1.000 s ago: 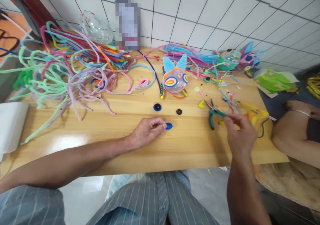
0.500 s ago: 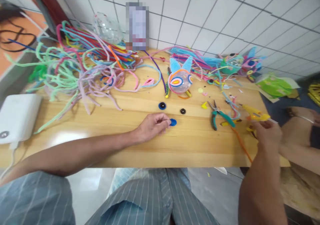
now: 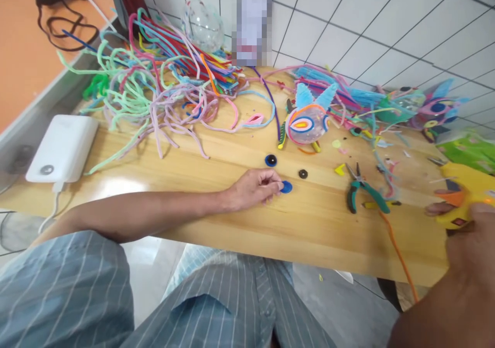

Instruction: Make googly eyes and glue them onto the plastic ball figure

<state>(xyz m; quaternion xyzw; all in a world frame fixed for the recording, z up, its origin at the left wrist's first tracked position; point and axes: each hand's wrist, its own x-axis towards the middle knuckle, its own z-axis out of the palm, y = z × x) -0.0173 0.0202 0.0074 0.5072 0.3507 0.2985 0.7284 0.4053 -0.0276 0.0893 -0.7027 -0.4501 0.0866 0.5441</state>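
My left hand [image 3: 257, 187] pinches the edge of a small blue disc [image 3: 286, 186] over the middle of the wooden table [image 3: 232, 224]. My right hand [image 3: 469, 224] is wrapped round a yellow glue gun [image 3: 466, 191] at the right edge of the view. Just beyond my left hand lie a blue disc with a black centre [image 3: 271, 160] and a small black disc [image 3: 303, 174]. Behind them stands a clear round figure [image 3: 307, 123] with blue ears and a ringed oval eye.
Tangled pipe cleaners [image 3: 154, 100] cover the back left. A white power bank [image 3: 62, 147] with a cable is at the left. Green-handled pliers [image 3: 365, 191] and an orange cord [image 3: 398, 250] lie right of centre. A phone [image 3: 251, 26] leans on the tiled wall.
My right hand has lifted the yellow glue gun, which now shows larger and nearer. The camera view has shifted left, and my left hand still pinches the blue disc.
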